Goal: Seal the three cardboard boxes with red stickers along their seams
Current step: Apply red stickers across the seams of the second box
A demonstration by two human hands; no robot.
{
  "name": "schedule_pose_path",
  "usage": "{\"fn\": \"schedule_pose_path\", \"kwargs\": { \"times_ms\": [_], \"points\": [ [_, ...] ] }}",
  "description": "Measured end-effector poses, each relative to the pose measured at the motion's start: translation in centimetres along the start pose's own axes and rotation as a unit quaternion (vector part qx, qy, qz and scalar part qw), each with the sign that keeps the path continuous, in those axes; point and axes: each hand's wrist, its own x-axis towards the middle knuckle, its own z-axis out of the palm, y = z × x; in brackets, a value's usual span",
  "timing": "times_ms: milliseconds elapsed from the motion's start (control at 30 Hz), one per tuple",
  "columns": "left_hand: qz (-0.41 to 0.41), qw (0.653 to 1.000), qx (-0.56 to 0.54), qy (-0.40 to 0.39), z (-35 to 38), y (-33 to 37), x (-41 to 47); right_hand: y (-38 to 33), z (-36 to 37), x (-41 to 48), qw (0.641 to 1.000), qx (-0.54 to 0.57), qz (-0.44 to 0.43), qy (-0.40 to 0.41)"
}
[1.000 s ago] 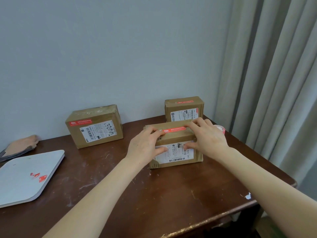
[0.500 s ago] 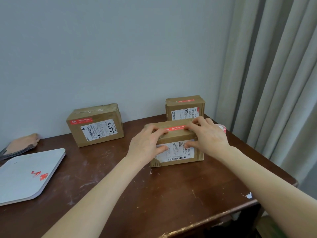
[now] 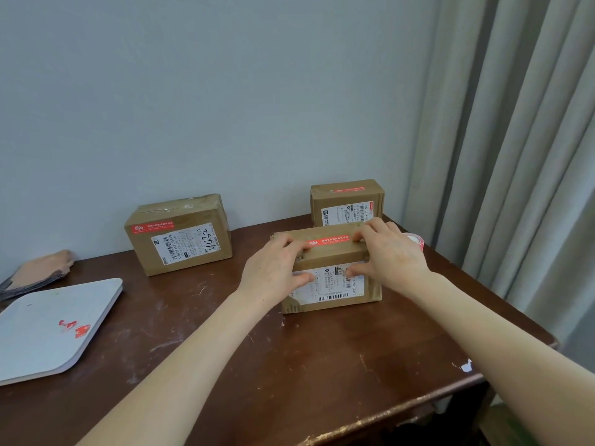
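Three brown cardboard boxes stand on a dark wooden table (image 3: 225, 365). The nearest box (image 3: 331, 257) carries a red sticker (image 3: 329, 241) along its top. My left hand (image 3: 273, 273) grips that box's left end, fingers on top and thumb on the front label. My right hand (image 3: 388, 252) grips its right end the same way, fingers pressing by the sticker's right tip. A second box (image 3: 178, 233) sits at the back left with a red sticker (image 3: 154, 226) on its front upper edge. The third box (image 3: 347, 201) stands behind, a red sticker (image 3: 349, 189) on top.
A roll of red stickers (image 3: 417, 241) peeks out behind my right hand. A white flat board (image 3: 42, 320) with red sticker scraps (image 3: 75, 328) lies at the left, a tan object (image 3: 38, 273) behind it. Wall at the back, curtain (image 3: 515, 156) at the right.
Both hands stay on the near box; my fingers have shifted slightly along its top by the sticker. The boxes have not moved.
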Motion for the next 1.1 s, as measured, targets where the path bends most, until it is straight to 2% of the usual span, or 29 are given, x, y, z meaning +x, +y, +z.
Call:
{"fn": "schedule_pose_path", "kwargs": {
  "times_ms": [133, 300, 467, 600, 733, 833, 1000, 1100],
  "points": [
    [-0.003, 1.000, 0.028, 0.003, -0.1, 0.2, 0.4, 0.0, -0.1, 0.4, 1.000, 0.020, -0.003, -0.022],
    [-0.014, 0.999, 0.036, -0.007, 0.4, 0.2, 0.7, 0.0, 0.0, 0.9, 0.999, -0.008, 0.004, -0.048],
    [-0.127, 0.984, -0.121, 0.026, 0.7, -0.9, -0.9, 0.7, 0.7, 0.0, 0.988, 0.121, 0.090, -0.029],
    [-0.221, 0.945, -0.237, -0.030, 0.8, -1.5, -2.0, 0.9, 2.2, -0.7, 0.963, 0.231, 0.135, -0.031],
    [-0.217, 0.923, -0.313, -0.047, 0.8, -1.1, -2.5, 0.5, 2.8, -1.3, 0.941, 0.299, 0.153, -0.044],
    [-0.221, 0.916, -0.335, -0.011, -0.2, -1.4, -2.0, 0.4, 2.0, -0.9, 0.943, 0.297, 0.149, -0.013],
    [-0.248, 0.886, -0.390, 0.037, -1.9, -2.0, -0.9, 0.0, -0.2, -0.1, 0.920, 0.354, 0.162, 0.041],
    [-0.263, 0.855, -0.443, 0.065, -2.8, -1.9, -0.4, -0.3, -1.1, 0.4, 0.910, 0.366, 0.182, 0.063]
  ]
}}
